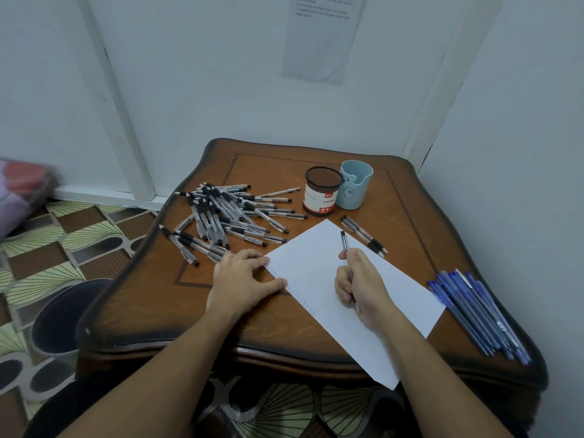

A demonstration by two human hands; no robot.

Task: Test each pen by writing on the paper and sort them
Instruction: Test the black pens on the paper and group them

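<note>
Pens in the big pile [227,216] look untested, so most work is left. Your right hand [360,282] pinches one pen [344,241] on the paper [319,248]; your left hand [243,279] lies flat, fingers spread, on its edge.

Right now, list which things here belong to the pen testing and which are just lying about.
Job: paper; pen gripped in the right hand; left hand resting on the paper; pile of black-grip pens; pair of pens beside the paper; blue pens; mesh holder; blue cup.
Lying about: dark bin on the floor; printed sheet on the wall; cloth bundle.
</note>
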